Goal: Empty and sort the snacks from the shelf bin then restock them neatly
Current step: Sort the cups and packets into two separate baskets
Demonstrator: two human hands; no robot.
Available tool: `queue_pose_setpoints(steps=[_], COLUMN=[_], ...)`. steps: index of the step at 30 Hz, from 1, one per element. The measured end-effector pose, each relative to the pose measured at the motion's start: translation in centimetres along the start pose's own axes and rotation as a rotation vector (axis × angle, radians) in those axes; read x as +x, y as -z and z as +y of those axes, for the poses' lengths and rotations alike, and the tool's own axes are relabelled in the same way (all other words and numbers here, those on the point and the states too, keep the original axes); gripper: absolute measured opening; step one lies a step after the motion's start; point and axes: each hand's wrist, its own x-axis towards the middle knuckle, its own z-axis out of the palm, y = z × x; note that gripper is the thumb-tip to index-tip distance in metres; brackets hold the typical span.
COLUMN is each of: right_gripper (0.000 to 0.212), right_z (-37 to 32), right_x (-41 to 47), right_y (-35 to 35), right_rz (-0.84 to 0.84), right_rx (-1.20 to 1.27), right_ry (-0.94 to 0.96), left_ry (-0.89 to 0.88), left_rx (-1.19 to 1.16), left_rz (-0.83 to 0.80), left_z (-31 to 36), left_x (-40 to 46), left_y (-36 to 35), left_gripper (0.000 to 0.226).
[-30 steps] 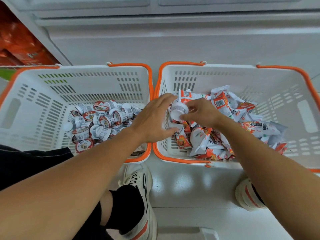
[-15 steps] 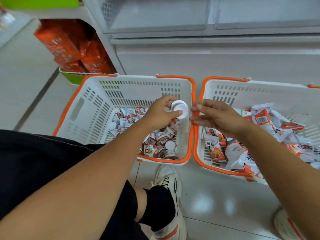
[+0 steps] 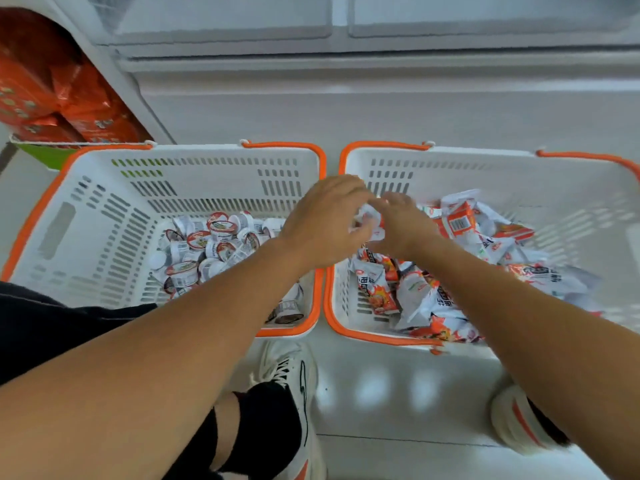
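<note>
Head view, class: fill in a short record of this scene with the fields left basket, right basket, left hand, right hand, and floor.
left basket: white basket with orange rim, holding small round snack cups
right basket: matching basket, holding flat snack packets
left hand: over the right basket's left edge, fingers curled; what it grips is blurred
right hand: beside it, fingers meeting the left hand's
floor: pale glossy tiles, two white shoes

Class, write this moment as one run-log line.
left hand: over right basket | right hand: beside it | held item: blurred | cups: left basket
</note>
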Motion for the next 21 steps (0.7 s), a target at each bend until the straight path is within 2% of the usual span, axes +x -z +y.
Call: queue_pose_setpoints(steps=[2, 3, 5, 7, 11, 16, 21], right_gripper=[0.100, 0.107, 0.117, 0.119, 0.090, 0.038, 0.034], right_z=[-1.8, -2.2, -1.4, 0.2, 1.7, 4.6, 8.3], right_x=[1.7, 2.5, 3.8, 4.2, 3.5, -1.8, -6.6], right_y=[-1.1, -1.4, -2.9, -4.2, -3.3, -0.3, 1.9], right_rz=[-0.131, -0.197, -0.307, -0.369, -0.409, -0.473, -0.630], right_rx=[-0.208, -0.292, -0.396, -0.405, -0.354, -0.374, -0.291], right_ry=[0.091, 0.096, 0.065, 0.002, -0.020, 0.226, 0.124], left_ry=[-0.183, -0.220, -0.258, -0.237, -0.180, -0.184, -0.184], left_rx=[0.204, 0.278, 0.285, 0.254, 0.244, 0.249, 0.264], left_rz=[-0.339, -0.411, -0.383, -0.309, -0.324, -0.292, -0.272], left_z=[-0.4, -1.2, -1.9, -1.8, -1.9, -2.0, -2.1], left_x=[0.1, -0.2, -0.6, -0.6, -0.4, -0.2, -0.2], left_y=[-1.0, -1.4, -2.0, -2.6, -2.9, -3.2, -3.3], left_gripper=[0.021, 0.029, 0.038, 0.039, 0.040, 0.041, 0.040])
